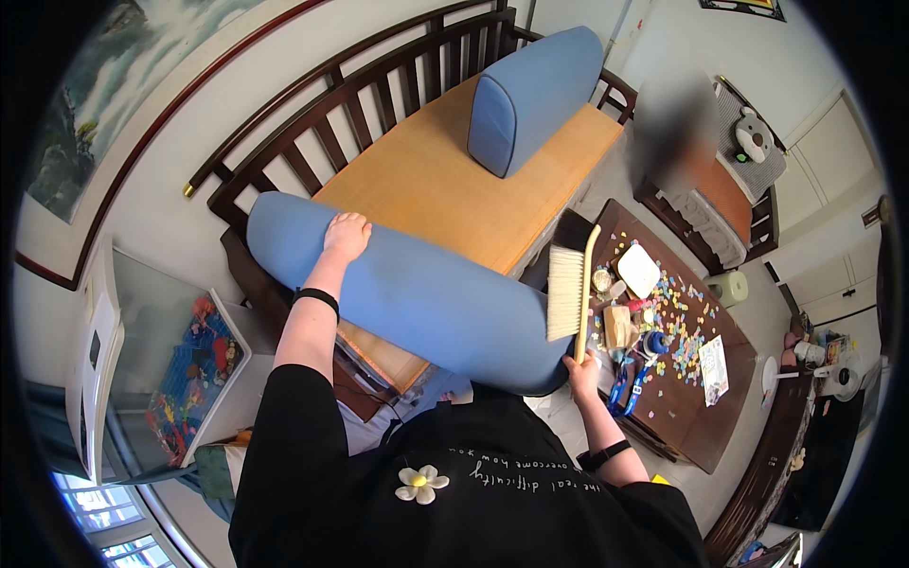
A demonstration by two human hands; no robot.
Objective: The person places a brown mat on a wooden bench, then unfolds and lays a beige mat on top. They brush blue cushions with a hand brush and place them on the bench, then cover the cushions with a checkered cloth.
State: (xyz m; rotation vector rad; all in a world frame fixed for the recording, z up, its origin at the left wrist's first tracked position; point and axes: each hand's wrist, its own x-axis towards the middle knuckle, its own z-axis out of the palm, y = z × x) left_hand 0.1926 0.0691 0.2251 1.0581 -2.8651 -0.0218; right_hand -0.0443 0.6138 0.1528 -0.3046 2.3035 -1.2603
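A long blue cushion [419, 298] lies crosswise before me, over the near end of a wooden bench seat. My left hand [346, 236] rests palm down on top of it, toward its left end. Upright beside the cushion's right end is a bench brush [566, 291] with pale bristles facing left. Its curved, light-coloured handle is gripped low down by my right hand [584, 373]. A second blue cushion [536, 99] stands on edge at the far end of the tan seat pad [419, 170].
Dark slats [341, 145] form the bench's back. Right of me, a brown table [717, 426] holds scattered small coloured pieces, a white tray [638, 271], a blue lanyard [625, 390] and a paper sheet [713, 370]. A blurred person [675, 135] is beyond it. A glass-topped case [195, 383] stands left.
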